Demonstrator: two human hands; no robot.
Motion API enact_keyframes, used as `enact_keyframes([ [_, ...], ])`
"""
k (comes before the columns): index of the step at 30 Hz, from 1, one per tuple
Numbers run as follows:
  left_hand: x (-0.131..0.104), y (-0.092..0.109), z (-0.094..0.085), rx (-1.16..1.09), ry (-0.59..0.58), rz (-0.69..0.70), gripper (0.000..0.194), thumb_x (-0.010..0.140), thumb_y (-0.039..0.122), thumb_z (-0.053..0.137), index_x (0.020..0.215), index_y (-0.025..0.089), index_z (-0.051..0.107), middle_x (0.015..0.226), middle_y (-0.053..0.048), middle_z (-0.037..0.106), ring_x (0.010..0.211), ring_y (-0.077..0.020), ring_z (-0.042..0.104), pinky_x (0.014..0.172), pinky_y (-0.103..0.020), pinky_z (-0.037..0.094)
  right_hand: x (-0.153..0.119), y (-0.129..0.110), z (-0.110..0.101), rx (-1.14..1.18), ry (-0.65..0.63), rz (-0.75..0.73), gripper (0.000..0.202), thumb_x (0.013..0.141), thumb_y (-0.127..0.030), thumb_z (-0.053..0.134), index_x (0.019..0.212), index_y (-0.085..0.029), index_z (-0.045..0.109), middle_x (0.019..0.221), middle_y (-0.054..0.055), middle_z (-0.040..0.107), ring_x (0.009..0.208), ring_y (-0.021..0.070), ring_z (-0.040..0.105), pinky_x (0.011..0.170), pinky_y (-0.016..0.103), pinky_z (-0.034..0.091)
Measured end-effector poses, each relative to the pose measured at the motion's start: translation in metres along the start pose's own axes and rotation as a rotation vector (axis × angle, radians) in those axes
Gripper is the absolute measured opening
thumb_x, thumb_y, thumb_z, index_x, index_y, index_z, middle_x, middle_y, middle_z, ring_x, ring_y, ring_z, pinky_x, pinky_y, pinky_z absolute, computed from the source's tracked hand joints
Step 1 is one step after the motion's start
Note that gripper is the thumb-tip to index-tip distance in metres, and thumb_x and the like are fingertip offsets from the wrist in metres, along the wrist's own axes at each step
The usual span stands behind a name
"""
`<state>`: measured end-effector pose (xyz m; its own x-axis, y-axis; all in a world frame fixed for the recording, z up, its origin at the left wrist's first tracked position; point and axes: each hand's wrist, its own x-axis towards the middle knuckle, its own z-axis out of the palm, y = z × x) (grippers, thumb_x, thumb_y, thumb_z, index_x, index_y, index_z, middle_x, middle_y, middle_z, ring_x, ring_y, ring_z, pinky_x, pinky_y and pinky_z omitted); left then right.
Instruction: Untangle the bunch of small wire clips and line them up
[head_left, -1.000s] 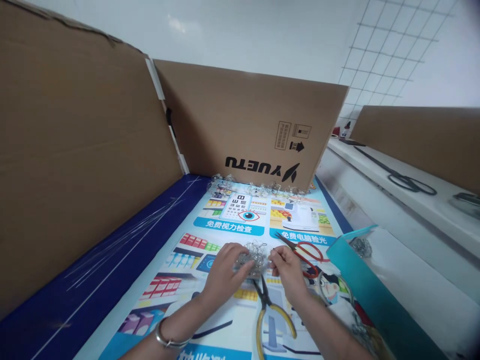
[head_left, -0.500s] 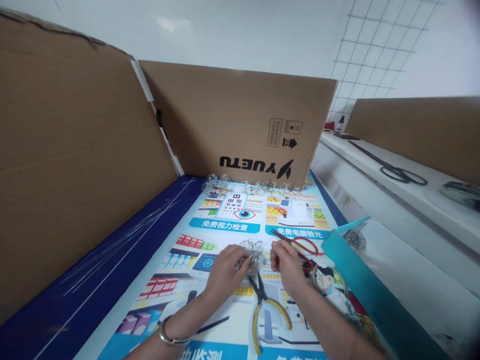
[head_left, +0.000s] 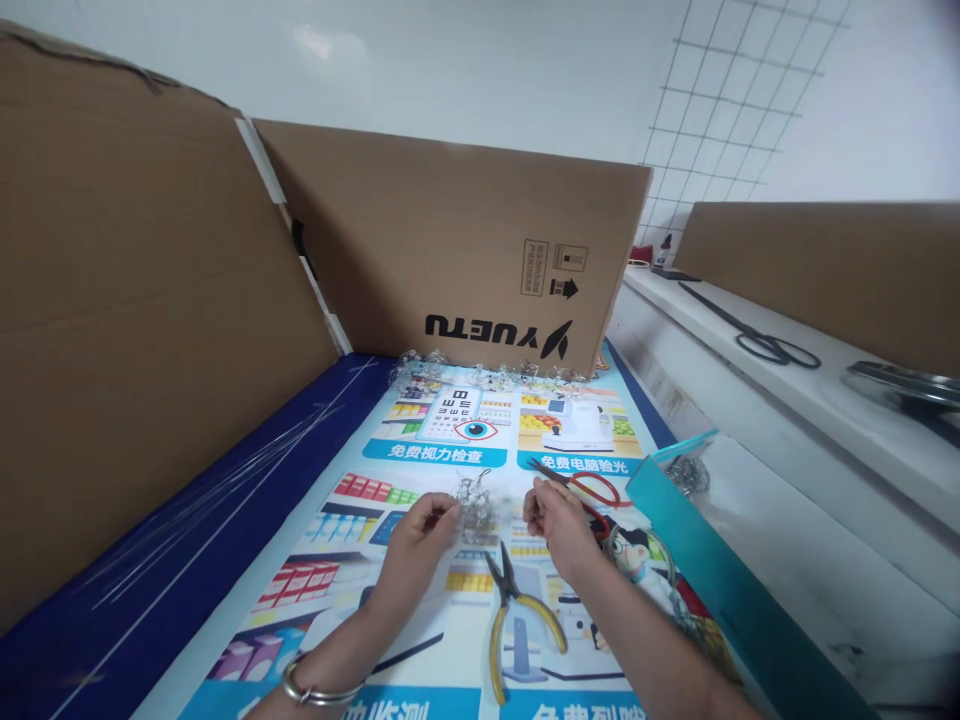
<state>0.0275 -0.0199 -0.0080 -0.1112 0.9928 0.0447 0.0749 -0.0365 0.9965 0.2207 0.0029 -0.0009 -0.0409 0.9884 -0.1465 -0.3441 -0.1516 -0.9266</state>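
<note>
While the left hand (head_left: 421, 535) is pinching the left edge of a tangled wire piece (head_left: 477, 515) at lower center, the right hand (head_left: 561, 520) is facing it from the right, fingers curled, contents indiscernible. Yellow-handled pliers (head_left: 507, 586) are lying just below.

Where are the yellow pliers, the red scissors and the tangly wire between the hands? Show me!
Yellow-handled pliers (head_left: 508, 584), head view: on the pivot.
Red-handled scissors (head_left: 576, 482), head view: where handles meet blades.
Tangly wire (head_left: 476, 512), head view: middle of the tangle.
</note>
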Motion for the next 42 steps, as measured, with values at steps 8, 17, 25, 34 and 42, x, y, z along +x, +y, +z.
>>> enact_keyframes([
  [8, -0.010, 0.006, -0.002, -0.138, 0.004, -0.055, 0.022, 0.076, 0.040, 0.058, 0.078, 0.018, 0.057, 0.070, 0.001, 0.055, 0.065, -0.0121, 0.048, 0.062, -0.022, 0.039, 0.002, -0.012, -0.006, -0.577, -0.050, -0.062, 0.040, 0.082, -0.053, 0.039, 0.068, -0.017, 0.048, 0.063, 0.001, 0.057, 0.050, 0.0100, 0.052, 0.043, 0.020, 0.036],
  [17, -0.008, 0.007, -0.005, -0.138, -0.005, -0.074, 0.024, 0.075, 0.042, 0.059, 0.075, 0.018, 0.057, 0.068, 0.002, 0.053, 0.064, -0.0124, 0.047, 0.062, -0.023, 0.039, 0.010, -0.046, -0.027, -1.219, -0.085, -0.119, 0.010, 0.073, -0.023, 0.057, 0.064, -0.018, 0.058, 0.061, -0.001, 0.058, 0.060, 0.0126, 0.049, 0.054, 0.023, 0.027],
  [25, -0.006, 0.002, -0.008, -0.114, -0.071, -0.079, 0.021, 0.076, 0.038, 0.059, 0.081, 0.018, 0.057, 0.075, 0.000, 0.054, 0.072, -0.0141, 0.048, 0.066, -0.023, 0.039, 0.011, -0.079, -0.039, -1.599, -0.012, -0.072, 0.012, 0.080, -0.023, 0.047, 0.079, -0.019, 0.058, 0.071, 0.002, 0.062, 0.066, 0.0137, 0.052, 0.053, 0.023, 0.022],
  [34, -0.006, -0.001, -0.008, -0.112, -0.044, -0.069, 0.027, 0.072, 0.044, 0.061, 0.080, 0.018, 0.060, 0.077, -0.002, 0.059, 0.074, -0.0167, 0.052, 0.068, -0.025, 0.042, -0.009, -0.100, -0.031, -1.843, -0.030, -0.048, 0.016, 0.081, -0.028, 0.049, 0.074, -0.018, 0.059, 0.075, 0.007, 0.065, 0.070, 0.0184, 0.057, 0.053, 0.025, 0.024],
  [42, -0.006, -0.001, -0.008, -0.123, -0.033, -0.044, 0.025, 0.072, 0.042, 0.061, 0.079, 0.018, 0.060, 0.072, 0.000, 0.057, 0.069, -0.0143, 0.050, 0.065, -0.023, 0.041, -0.008, -0.065, -0.018, -1.919, -0.101, -0.040, 0.007, 0.074, -0.020, 0.055, 0.077, -0.019, 0.061, 0.081, 0.006, 0.067, 0.078, 0.0197, 0.059, 0.056, 0.024, 0.028],
])
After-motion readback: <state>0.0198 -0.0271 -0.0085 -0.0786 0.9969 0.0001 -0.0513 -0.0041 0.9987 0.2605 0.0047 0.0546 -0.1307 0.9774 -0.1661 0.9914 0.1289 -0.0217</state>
